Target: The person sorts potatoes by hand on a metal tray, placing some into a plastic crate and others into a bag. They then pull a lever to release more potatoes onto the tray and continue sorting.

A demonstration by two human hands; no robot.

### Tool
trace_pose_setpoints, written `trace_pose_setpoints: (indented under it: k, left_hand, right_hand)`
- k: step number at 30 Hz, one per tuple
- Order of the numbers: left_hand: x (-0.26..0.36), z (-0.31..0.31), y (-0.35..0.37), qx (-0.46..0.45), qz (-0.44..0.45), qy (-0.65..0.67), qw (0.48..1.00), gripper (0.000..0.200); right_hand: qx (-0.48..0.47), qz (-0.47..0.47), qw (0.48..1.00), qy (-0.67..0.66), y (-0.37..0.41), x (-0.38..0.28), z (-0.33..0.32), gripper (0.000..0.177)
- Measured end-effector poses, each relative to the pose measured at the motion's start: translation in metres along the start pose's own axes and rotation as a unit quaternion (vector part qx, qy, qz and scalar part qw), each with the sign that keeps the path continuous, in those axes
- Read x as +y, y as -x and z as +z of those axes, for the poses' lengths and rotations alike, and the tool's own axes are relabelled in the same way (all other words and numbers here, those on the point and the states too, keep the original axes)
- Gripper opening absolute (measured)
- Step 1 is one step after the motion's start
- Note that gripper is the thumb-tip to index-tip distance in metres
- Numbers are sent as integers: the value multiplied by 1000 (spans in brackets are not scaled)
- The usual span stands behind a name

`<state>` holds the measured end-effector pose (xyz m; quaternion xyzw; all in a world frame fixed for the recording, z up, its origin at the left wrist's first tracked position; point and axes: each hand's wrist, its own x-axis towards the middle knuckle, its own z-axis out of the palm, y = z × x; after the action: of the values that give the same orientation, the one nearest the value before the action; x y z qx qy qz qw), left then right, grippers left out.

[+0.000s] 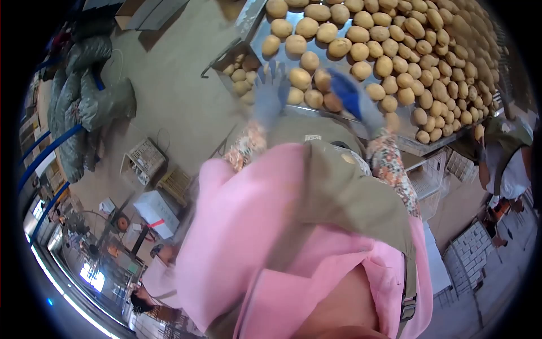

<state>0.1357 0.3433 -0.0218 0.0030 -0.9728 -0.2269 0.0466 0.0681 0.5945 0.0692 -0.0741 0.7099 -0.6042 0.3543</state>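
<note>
Potatoes (384, 66) cover much of the metal table (262, 31), packed closely towards its right side and spread more loosely towards its left end, with a few right up against the near edge. More potatoes lie in the metal bin (226, 53) just beside the table's left end.

The left hand (271, 93), in a grey glove, is open with its fingers spread, between that bin and the potatoes at the table's near edge; it grips nothing that shows. The right hand (354, 97), in a blue-and-grey glove, is over the near edge of the table, close to several potatoes. It is blurred, so I cannot tell whether it is open, closed or gripping one.

The likeliest mishap is a potato rolling off the near edge—a quick sweep of the right hand could nudge one of the outermost over, since they are round and loose. Disturbing the dense pile at the right could also send several sliding at once. By the bin, a careless push might make a potato miss its opening and drop to the floor (180, 85). Thick gloves may dull the feel too—a smooth potato could slip from a light pinch and bruise.
</note>
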Motion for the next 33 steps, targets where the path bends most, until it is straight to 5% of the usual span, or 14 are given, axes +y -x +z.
trace_pose_setpoints:
  k: [1,3,6,9,11,13,14,15,18,19,21,24,27,33]
  left_hand:
    - [1,-1,11,-1,-5,-5,1000,61]
    - [1,1,32,-27,-7,12,1000,57]
    - [16,-30,26,-42,-7,-28,999,56]
    - [29,-25,0,-7,-2,-10,1000,56]
    - [39,-9,-32,32,-4,49,998,57]
    - [57,4,-64,3,-22,87,996,58]
    - [59,8,-75,-70,-50,127,988,63]
    - [61,9,-75,-65,-55,128,988,63]
    - [49,13,-64,-70,11,-96,993,71]
    - [46,10,-51,-68,3,-101,993,71]
    - [47,-1,-17,-147,-119,-12,982,76]
    - [45,-17,9,-193,-155,-17,969,83]
    - [26,18,26,-145,-132,43,980,84]
    - [39,17,27,-87,-150,120,978,82]
  right_hand:
    - [23,33,999,-18,2,29,-30,38]
    - [228,-52,905,355,17,62,-63,45]
    - [134,105,804,570,66,57,-56,47]
    - [153,86,856,486,65,63,-30,50]
    - [39,84,966,242,39,18,-14,52]
    - [-45,118,952,280,14,-22,16,52]
    - [-44,-14,912,407,7,-20,29,47]
    - [-49,-17,910,410,6,-24,27,47]
    - [-26,-58,985,160,0,-14,14,39]
    - [95,-63,958,262,8,9,6,38]
    - [132,-81,889,430,27,52,-23,40]
    - [98,-55,805,583,66,48,-10,40]
    - [162,-30,862,479,74,79,2,41]
    - [178,60,835,517,57,76,19,44]
